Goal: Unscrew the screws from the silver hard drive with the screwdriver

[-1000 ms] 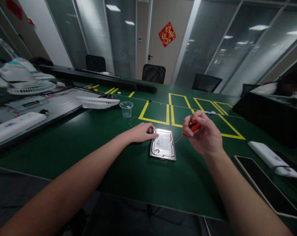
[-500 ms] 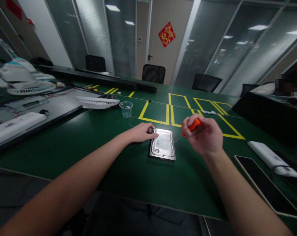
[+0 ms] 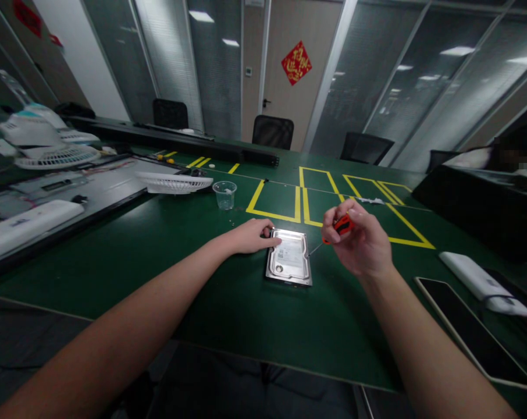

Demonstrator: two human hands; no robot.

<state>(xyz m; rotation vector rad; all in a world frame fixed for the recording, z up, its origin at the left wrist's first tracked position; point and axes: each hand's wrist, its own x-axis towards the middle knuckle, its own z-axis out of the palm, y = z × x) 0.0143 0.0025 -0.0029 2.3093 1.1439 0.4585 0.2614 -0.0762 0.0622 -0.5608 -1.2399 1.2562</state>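
Note:
A silver hard drive [image 3: 292,253] lies flat on the green table in front of me, a pale label on its top. My left hand [image 3: 253,235] grips its upper left edge, thumb on the top face and fingers curled along the side. In my right hand [image 3: 359,238] is a screwdriver [image 3: 343,224] with an orange-red and black handle. Its thin shaft slants down to the left, and the tip meets the drive's right edge. Whether the tip sits in a screw is too small to tell.
A clear plastic cup [image 3: 225,195] stands beyond my left hand, tiny bits near it. White fan parts [image 3: 174,182] and a large panel lie left. At right are a phone [image 3: 473,329], a white power strip [image 3: 484,282] and a black box [image 3: 459,203], with a person behind it.
My right hand has turned the screwdriver handle slightly, so its black part now shows. The left hand and hard drive stay where they were.

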